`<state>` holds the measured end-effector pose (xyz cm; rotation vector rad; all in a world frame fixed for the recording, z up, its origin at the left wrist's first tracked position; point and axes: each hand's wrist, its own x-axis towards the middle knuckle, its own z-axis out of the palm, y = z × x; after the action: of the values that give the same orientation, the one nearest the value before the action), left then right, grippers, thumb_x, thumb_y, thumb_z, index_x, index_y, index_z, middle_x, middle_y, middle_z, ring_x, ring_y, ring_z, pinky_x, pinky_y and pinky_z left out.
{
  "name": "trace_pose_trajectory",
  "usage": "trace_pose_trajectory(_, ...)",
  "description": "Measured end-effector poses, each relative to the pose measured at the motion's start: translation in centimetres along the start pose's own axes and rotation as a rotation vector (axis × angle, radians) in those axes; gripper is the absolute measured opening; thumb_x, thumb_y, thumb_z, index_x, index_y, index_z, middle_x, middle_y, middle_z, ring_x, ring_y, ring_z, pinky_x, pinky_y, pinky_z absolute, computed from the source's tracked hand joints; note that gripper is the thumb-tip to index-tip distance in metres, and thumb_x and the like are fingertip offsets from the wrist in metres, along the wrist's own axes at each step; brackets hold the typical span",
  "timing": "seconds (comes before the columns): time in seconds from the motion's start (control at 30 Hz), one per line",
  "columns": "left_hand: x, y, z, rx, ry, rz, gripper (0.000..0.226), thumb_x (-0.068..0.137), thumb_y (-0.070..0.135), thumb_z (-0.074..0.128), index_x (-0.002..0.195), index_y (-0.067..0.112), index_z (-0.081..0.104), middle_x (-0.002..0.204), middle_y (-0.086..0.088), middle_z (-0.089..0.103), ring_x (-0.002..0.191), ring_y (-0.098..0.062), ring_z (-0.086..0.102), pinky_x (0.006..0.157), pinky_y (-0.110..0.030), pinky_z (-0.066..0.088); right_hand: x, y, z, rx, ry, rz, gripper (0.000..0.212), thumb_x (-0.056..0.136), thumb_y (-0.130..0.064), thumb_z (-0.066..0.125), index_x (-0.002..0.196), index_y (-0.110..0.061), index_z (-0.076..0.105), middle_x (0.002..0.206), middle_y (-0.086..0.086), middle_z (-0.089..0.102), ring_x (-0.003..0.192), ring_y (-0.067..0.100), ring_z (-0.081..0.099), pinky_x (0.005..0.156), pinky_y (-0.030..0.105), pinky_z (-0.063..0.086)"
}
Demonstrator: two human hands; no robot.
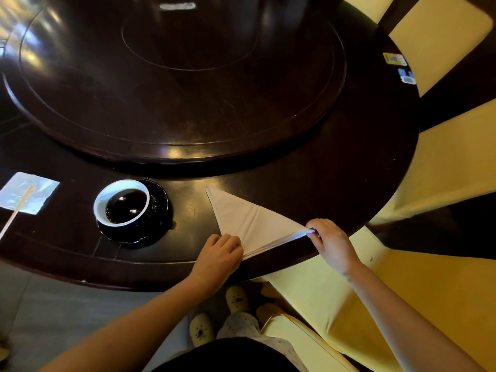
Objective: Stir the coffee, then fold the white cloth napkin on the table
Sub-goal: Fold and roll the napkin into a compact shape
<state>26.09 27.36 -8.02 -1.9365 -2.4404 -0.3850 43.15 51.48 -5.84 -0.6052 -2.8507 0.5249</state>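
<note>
1. Both forearms reach up from the near edge; the left hand (218, 253) presses the napkin (249, 221) at its near corner, fingers together.
2. Right hand (331, 244) pinches the napkin's right tip, fingers clamped on the layered edge.
3. Folded into a triangle, the napkin lies flat on the desk (308, 167), just right of the coffee cup (122, 202).
4. Soft, light cloth, likely to slip: best held at corners and creased flat.

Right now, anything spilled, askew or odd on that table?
No spill shows. The cup sits off-centre on its saucer, toward the left. The napkin is a triangle whose near fold overhangs the table edge, pinched by the left hand and right hand. The stirrer lies on a foil square.
</note>
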Motion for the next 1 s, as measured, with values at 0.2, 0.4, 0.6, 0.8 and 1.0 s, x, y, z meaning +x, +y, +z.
trace_pose_trajectory(0.2, -0.7, -3.1, -0.5, 0.002, -0.002, 0.045, 0.011, 0.08, 0.032, 0.061, 0.088, 0.026, 0.058, 0.098, 0.003, 0.064, 0.089, -0.015, 0.06, 0.078, -0.03, 0.049, -1.9, -2.1, -0.8, -0.05, -0.044, -0.216, 0.04, 0.082, -0.01, 0.067, 0.121, -0.012, 0.059, 0.092, 0.001, 0.065, 0.085, 0.013, 0.061, 0.074, 0.022, 0.052)
trace_pose_trajectory(0.4, -1.0, -2.8, -0.8, -0.065, 0.007, 0.001, 0.018, 0.082, 0.034, 0.045, 0.09, 0.023, 0.058, 0.097, 0.001, 0.065, 0.09, -0.016, 0.062, 0.08, -0.03, 0.05, -3.3, -1.8, 0.0, -0.083, -0.102, -0.26, 0.04, 0.075, -0.008, 0.075, 0.113, -0.013, 0.063, 0.091, -0.001, 0.064, 0.084, 0.013, 0.062, 0.075, 0.019, 0.053)
trace_pose_trajectory(0.6, -1.6, -1.9, 0.0, -0.157, 0.042, -0.06, 0.017, 0.081, 0.032, 0.057, 0.091, 0.02, 0.057, 0.096, -0.001, 0.065, 0.088, -0.017, 0.061, 0.078, -0.029, 0.052, -3.2, -2.0, 0.9, -0.062, -0.088, -0.208, 0.032, 0.072, -0.009, 0.078, 0.102, -0.014, 0.067, 0.085, -0.002, 0.065, 0.079, 0.012, 0.063, 0.071, 0.018, 0.054)
trace_pose_trajectory(0.8, -1.7, -1.4, 0.4, -0.169, 0.085, -0.108, 0.016, 0.085, 0.03, 0.05, 0.09, 0.02, 0.061, 0.093, 0.0, 0.066, 0.086, -0.015, 0.06, 0.076, -0.026, 0.051, -1.1, -2.6, -1.6, 0.065, -0.175, -0.199, 0.019, 0.08, -0.016, 0.071, 0.098, -0.018, 0.067, 0.096, -0.005, 0.06, 0.091, 0.008, 0.056, 0.075, 0.016, 0.05)
trace_pose_trajectory(1.0, -2.4, -0.6, 0.5, -0.238, 0.119, -0.274, 0.026, 0.077, 0.039, 0.051, 0.101, 0.028, 0.053, 0.095, 0.007, 0.064, 0.092, -0.008, 0.05, 0.084, -0.02, 0.032, 4.7, -6.8, -5.3, 0.375, -0.182, -0.162, 0.021, 0.086, -0.03, 0.057, 0.098, -0.015, 0.066, 0.095, -0.018, 0.058, 0.097, -0.001, 0.055, 0.082, 0.011, 0.043)
